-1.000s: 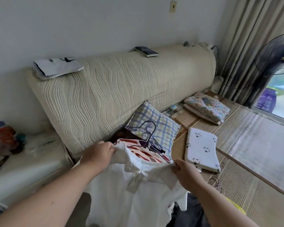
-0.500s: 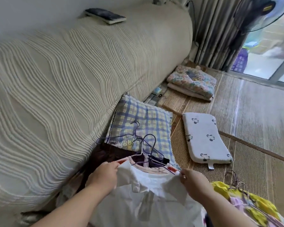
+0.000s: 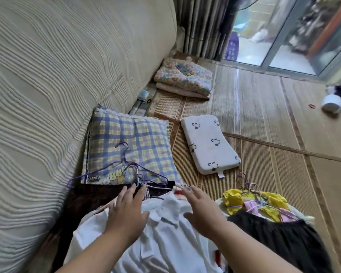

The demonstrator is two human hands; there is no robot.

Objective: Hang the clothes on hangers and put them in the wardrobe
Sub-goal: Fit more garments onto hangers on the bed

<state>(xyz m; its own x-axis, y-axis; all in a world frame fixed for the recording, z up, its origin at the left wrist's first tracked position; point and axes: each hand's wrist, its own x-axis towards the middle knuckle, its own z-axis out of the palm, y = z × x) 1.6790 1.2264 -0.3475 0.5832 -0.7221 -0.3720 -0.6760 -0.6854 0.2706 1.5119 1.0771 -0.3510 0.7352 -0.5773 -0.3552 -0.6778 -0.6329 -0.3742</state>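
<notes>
Change: left hand [image 3: 126, 215] and right hand [image 3: 201, 209] have let go of the shirt [image 3: 161, 243]; it lies near, under them
Hands: both released; fingers spread over the collar
Hangers [image 3: 124, 159]: just beyond, on the pillow [image 3: 130, 134]

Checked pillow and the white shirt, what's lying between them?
In the head view, wire hangers and a dark brown garment lie between the checked pillow and the white shirt.

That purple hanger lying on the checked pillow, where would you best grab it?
By the neck just below its hook, fingers coming down from above: the purple hanger lies flat on the checked pillow, and its hook end is free of any clothes.
</notes>
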